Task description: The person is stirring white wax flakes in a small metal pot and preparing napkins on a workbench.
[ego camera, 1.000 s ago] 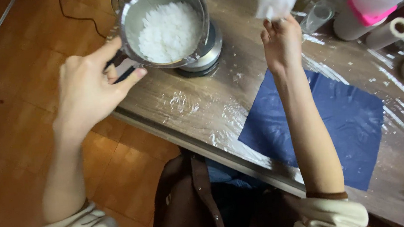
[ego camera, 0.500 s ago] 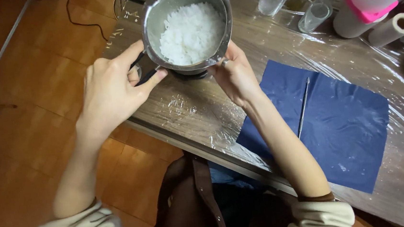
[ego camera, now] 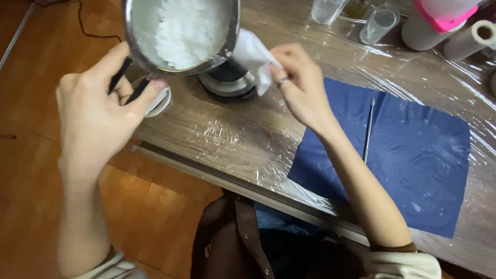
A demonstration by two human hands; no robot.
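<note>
Above the counter (ego camera: 242,140) at eleven o'clock, the left hand (ego camera: 95,113) has its fingers closed on the handle of a metal pot (ego camera: 183,26) of white flakes, lifted and tilted; the right hand (ego camera: 303,85) pinches a white cloth (ego camera: 250,56) against its side.

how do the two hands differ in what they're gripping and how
The left hand closes around the black handle of the metal pot, holding it above the table. The right hand only pinches a white cloth against the pot's side and wears a ring. Both touch the same pot.
</note>
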